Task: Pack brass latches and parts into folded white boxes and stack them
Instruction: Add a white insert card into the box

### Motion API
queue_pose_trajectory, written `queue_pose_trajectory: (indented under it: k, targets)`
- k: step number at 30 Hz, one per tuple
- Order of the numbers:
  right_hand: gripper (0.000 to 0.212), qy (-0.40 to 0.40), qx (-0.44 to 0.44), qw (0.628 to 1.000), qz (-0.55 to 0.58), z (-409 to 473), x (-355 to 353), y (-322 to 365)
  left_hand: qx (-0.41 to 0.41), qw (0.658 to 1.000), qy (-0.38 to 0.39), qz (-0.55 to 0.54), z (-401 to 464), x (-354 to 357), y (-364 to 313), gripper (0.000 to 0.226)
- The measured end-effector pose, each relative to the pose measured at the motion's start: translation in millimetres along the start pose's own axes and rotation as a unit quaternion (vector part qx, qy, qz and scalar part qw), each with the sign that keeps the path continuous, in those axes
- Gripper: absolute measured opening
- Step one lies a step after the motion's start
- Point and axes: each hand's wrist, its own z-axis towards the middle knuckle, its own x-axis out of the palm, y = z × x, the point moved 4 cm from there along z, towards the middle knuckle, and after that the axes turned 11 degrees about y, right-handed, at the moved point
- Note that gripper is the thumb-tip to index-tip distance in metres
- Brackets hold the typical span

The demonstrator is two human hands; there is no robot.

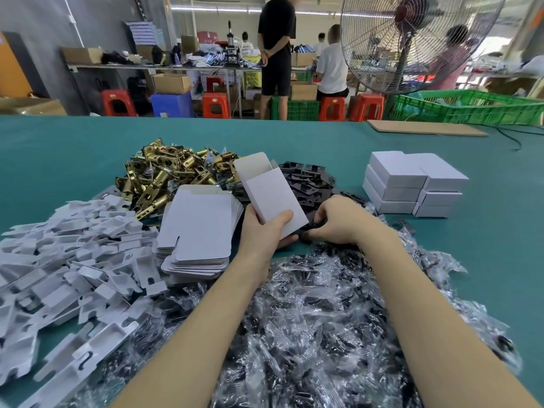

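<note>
**Open box in left hand, right hand at black parts**

Left hand (266, 231) grips an open-topped box (272, 191), tilted, above the desk (59, 148). Right hand (338, 220), just right of the box, pinches a black part (309, 226). Latches (164, 172) lie behind-left of the box; stacked boxes (412, 184) well right.

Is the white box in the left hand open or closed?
Open: the white box has its top flap raised, showing the hollow inside.

Right hand (338, 220) fingertips hidden among black plates (309, 179); grasp unclear.
</note>
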Motion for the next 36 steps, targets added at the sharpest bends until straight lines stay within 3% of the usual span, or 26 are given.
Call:
queue_pose_trajectory:
  k: [7,10,14,18,25,29,31,34,36]
  targets:
    - [0.022,-0.105,0.013,0.985,0.139,-6.3,-17.4,-12.6,-0.009,1.0,0.013,-0.002,-0.5,-0.1,-0.1,0.044]
    - [0.024,-0.148,0.024,0.941,0.305,-14.5,-28.1,-18.4,-0.013,0.999,0.029,0.009,-1.6,1.3,-1.2,0.045]
    - [0.027,-0.133,-0.019,0.853,0.504,-23.6,-38.7,-15.9,-0.02,0.997,0.058,0.046,-3.6,5.4,-1.9,0.048]
    - [0.013,-0.121,-0.101,0.81,0.564,-36.2,-56.9,-7.8,-0.009,0.993,0.081,0.089,-5.5,7.3,-2.3,0.048]
    - [0.004,-0.123,-0.136,0.858,0.479,-53.8,-78.7,8.4,0.009,0.986,0.112,0.126,-8.0,9.6,-2.4,0.054]
    - [0.019,-0.076,-0.156,0.897,0.406,-64.2,-85.1,19.6,0.01,0.982,0.125,0.14,-7.8,9.7,-0.6,0.046]
    - [0.009,-0.115,-0.167,0.906,0.372,-68.8,-90.9,22.7,0.009,0.981,0.129,0.144,-7.4,9.6,0.1,0.045]
    - [0.013,-0.209,-0.167,0.92,0.286,-71.0,-101.0,26.5,0.012,0.98,0.135,0.143,-7.2,9.7,0.5,0.048]
    - [0.012,-0.224,-0.149,0.936,0.226,-69.1,-101.8,28.3,0.015,0.978,0.142,0.15,-7.5,9.8,0.5,0.044]
